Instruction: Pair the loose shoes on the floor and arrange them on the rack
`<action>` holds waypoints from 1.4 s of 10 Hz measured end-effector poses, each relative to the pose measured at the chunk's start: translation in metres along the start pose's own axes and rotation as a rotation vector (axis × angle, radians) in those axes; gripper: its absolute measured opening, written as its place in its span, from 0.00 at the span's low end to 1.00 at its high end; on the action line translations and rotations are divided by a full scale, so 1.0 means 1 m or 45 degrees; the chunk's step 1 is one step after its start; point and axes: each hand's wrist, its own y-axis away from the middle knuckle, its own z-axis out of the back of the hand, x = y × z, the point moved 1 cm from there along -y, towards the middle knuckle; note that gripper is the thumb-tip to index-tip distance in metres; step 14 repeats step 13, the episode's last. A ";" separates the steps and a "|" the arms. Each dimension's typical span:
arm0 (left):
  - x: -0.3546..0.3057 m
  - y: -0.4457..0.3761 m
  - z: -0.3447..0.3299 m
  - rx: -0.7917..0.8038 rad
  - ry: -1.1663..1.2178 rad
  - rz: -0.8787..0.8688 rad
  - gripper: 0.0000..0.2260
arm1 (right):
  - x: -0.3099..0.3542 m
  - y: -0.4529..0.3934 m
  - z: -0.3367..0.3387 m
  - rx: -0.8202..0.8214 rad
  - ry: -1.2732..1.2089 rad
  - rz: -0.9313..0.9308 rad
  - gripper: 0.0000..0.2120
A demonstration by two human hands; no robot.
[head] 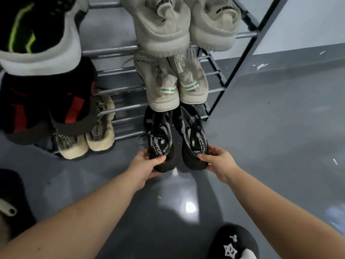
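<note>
Grey glossy floor (261,146), ceiling light glaring off it in spots; pale wall (308,21) at right with a darker painted band along its foot. Metal shoe rack (119,48) of horizontal bars and a dark side frame stands against the wall, seen from above. Person crouched or leaning over it, both bare forearms stretched out. Left hand (147,165) grips the heel of the left black-and-grey sneaker (162,139), thumb over the heel tab, fingers curled under the sole. Right hand (217,159) holds the heel of the right black-and-grey sneaker (193,135) the same way, thumb on top. The two shoes sit side by side, toes pointing into the rack's lowest tier, heels overhanging the front edge toward the person; whether the soles rest fully on the bars I cannot tell. Tier above them: pair of grey sneakers with green-and-white heel tabs (177,85). Top tier: pair of pale grey sneakers (184,23). Left side of rack: cream knit pair (85,139) low down, black shoe with red marks (46,101) above, black shoe with lime stripes (31,28) highest. Near bottom right, a black slipper with a star emblem (233,243) on the floor.
</note>
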 end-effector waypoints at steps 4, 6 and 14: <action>-0.042 -0.096 -0.024 -0.102 -0.136 -0.146 0.29 | 0.036 -0.090 -0.027 -0.110 0.016 0.122 0.21; -0.035 -0.113 -0.029 -0.172 -0.629 -0.338 0.38 | 0.039 -0.101 -0.022 -0.083 0.201 0.245 0.29; -0.048 -0.053 -0.025 -0.272 -1.749 -0.506 0.39 | 0.032 -0.073 -0.034 -0.113 1.523 0.355 0.48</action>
